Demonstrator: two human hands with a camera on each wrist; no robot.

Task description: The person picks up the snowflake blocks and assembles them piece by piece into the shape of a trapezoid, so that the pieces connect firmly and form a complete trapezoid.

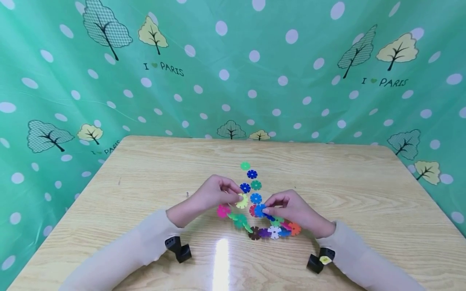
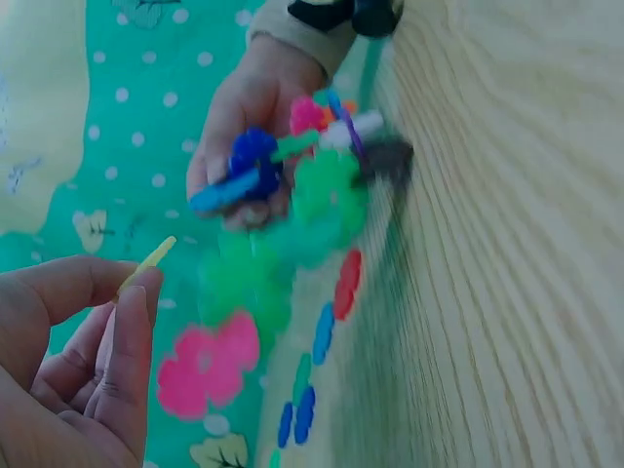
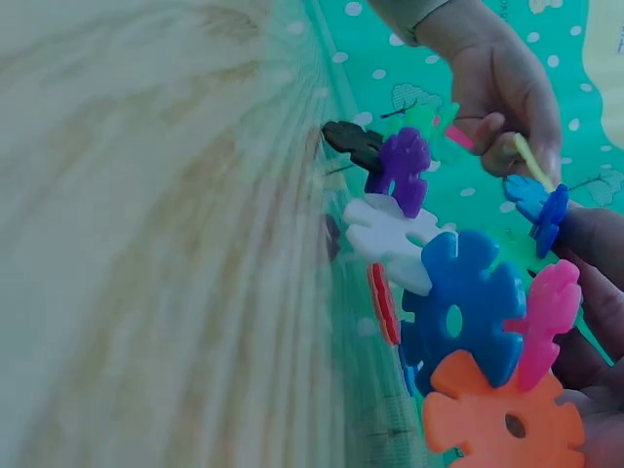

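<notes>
Orange disc [image 3: 476, 414] and right hand [image 3: 600, 307] run off the right wrist view.

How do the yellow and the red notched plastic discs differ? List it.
Colour: the yellow disc is pale, the red disc deeper. State: the left hand pinches the yellow disc; the red disc rests unheld on the wood-grain tabletop. Pose: the yellow disc is raised; the red disc lies flat. Both have notched rims.

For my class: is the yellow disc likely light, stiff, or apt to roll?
Probably light: the yellow disc looks thin edge-on. Likely fairly stiff, since it looks straight while the left hand pinches one side. Its notched rim would probably make rolling bumpy.
</notes>
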